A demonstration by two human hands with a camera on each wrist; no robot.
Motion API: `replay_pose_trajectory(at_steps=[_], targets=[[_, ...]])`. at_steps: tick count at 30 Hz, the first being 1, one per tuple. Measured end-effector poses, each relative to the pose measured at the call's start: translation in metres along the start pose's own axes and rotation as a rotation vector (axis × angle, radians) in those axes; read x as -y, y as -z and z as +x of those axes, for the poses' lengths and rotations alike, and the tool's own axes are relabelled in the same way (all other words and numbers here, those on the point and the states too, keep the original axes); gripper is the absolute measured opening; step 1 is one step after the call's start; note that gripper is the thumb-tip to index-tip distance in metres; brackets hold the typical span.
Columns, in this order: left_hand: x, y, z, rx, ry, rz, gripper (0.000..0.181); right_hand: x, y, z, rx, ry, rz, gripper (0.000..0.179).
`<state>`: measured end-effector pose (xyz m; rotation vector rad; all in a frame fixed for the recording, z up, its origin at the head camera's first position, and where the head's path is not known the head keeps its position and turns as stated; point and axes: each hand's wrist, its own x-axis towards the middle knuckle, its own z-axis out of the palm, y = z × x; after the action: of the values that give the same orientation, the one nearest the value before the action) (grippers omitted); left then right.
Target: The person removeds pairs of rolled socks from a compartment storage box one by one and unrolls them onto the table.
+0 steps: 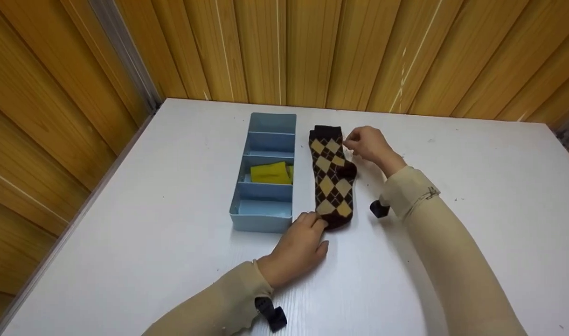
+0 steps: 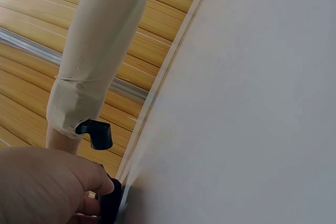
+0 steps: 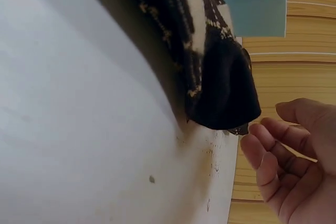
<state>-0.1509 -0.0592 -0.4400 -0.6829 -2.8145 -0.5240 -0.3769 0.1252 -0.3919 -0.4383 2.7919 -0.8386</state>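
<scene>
A pair of argyle socks (image 1: 329, 172), dark brown with tan and cream diamonds, lies flat and stacked on the white table, cuffs toward the back wall. My left hand (image 1: 297, 247) rests its fingertips on the left corner of the dark toe, with the thumb apart from the fabric. At the cuff end, my right hand (image 1: 369, 143) has loosely bent fingers right at the right edge of the socks. The right wrist view shows the dark heel (image 3: 226, 87) standing out, with the fingertips of that hand (image 3: 304, 156) just beyond it.
Left of the socks stands a blue-grey organizer box (image 1: 262, 223) with a row of several compartments. One compartment holds a folded yellow item (image 1: 269, 173). Wood-panelled walls (image 1: 308, 51) border the table (image 1: 186, 186) at the back and left.
</scene>
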Motion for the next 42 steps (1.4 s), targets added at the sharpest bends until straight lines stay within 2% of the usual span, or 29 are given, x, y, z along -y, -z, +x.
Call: replay_pose_trajectory(at_steps=[3,6,9,15,20,27,36,42], targets=[[0.002,0.001,0.000,0.013,0.013,-0.011,0.029,0.003,-0.005,-0.001,0.031,-0.044,-0.012,0.032],[0.001,0.003,0.000,0.029,0.017,-0.018,0.031,0.005,-0.011,-0.002,0.037,-0.078,-0.071,0.035],[0.000,0.005,0.002,0.026,0.011,-0.019,0.031,0.008,-0.014,-0.001,0.013,-0.099,-0.117,0.036],[-0.001,0.010,0.005,0.025,0.011,-0.020,0.032,0.014,-0.016,0.002,-0.044,-0.085,-0.123,0.030],[-0.002,0.010,0.003,0.034,0.017,-0.026,0.033,0.014,-0.019,0.002,-0.047,-0.051,-0.102,0.020],[-0.003,0.007,0.001,-0.017,0.000,-0.004,0.030,0.013,-0.021,0.000,-0.047,-0.052,-0.051,0.019],[-0.004,0.004,-0.001,0.026,0.013,-0.020,0.032,0.006,-0.021,0.003,-0.030,-0.103,0.089,0.033],[-0.004,0.003,-0.001,0.036,0.014,-0.032,0.030,0.006,-0.026,0.001,-0.069,-0.087,0.070,0.025]])
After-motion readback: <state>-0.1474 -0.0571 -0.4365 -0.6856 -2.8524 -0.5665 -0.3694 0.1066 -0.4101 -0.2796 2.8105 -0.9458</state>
